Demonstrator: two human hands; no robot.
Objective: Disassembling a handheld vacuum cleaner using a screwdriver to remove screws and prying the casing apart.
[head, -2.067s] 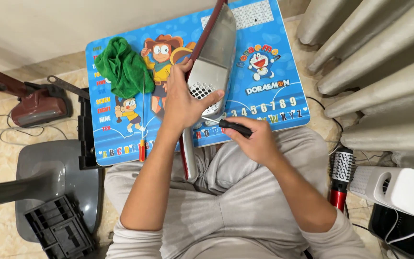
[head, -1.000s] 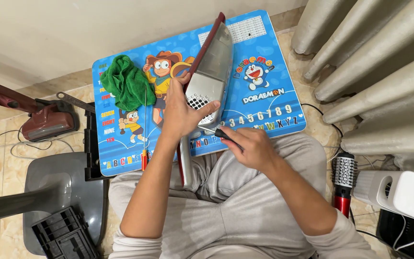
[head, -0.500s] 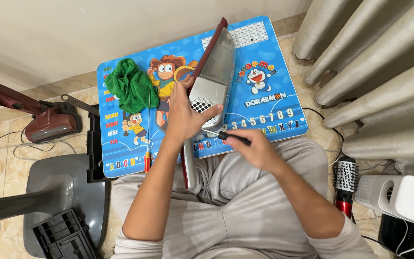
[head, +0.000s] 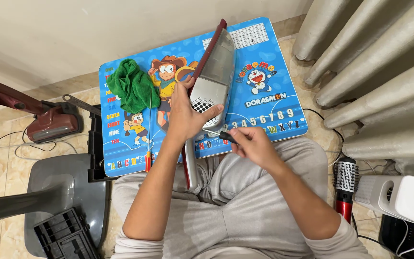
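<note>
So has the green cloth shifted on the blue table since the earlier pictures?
No. The green cloth lies on the same corner of the blue table, beside the cartoon cowboy print, as before; only the camera view moved.

A grey-and-maroon handheld vacuum body (head: 210,81) lies lengthwise on the blue cartoon table (head: 269,112), its grille end nearest the lap. A black-handled screwdriver (head: 221,135) (shaft thin, silvery) points at that grille end.
</note>
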